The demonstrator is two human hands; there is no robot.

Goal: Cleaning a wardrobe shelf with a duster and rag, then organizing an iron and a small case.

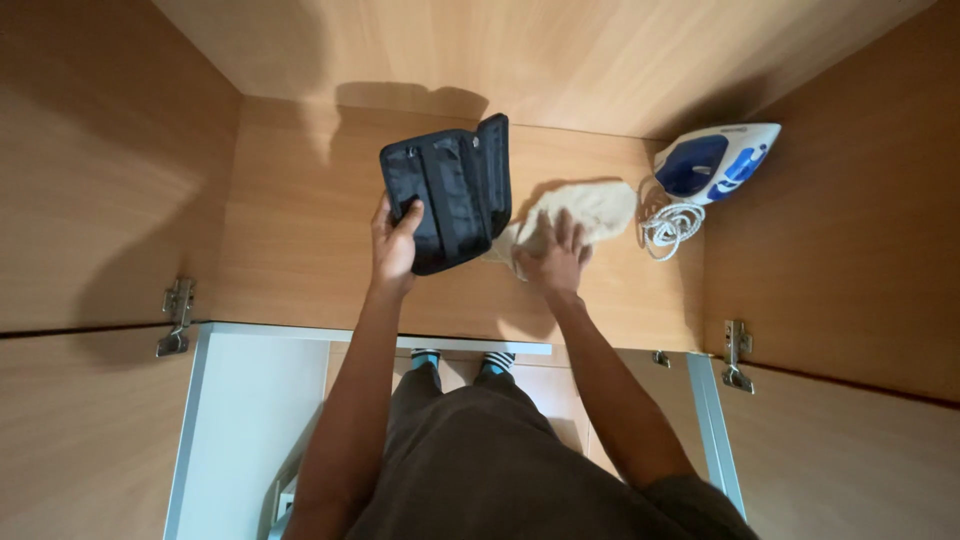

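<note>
Nearest the lens: dark brown trousers (470, 470), with striped socks (462, 358) showing just under the white front edge (400, 338) of a wooden shelf (300, 250). Both bare forearms reached up from there into the cupboard.

Left hand (394, 243) held a black zip pouch (447, 195), fingers behind it and thumb pressed over its lower left corner. Lifted clear of the shelf, opened flat like a book, long axis running up and away with a slight tilt to the right, inner pockets turned to the camera.

Right hand (555, 255) lay spread, fingers wide, flat on a cream cloth bag (585, 212), gripping nothing. Bag stretched from beneath the pouch's right edge toward the right and rear.

Just beyond the bag's far end, a coiled white cord (668, 226) and a blue and white iron (717, 160), tucked close against the right wall (830, 230).

Left half of the shelf bare wood out to the left wall (110, 180). Metal hinges (177, 316) at both front corners.
</note>
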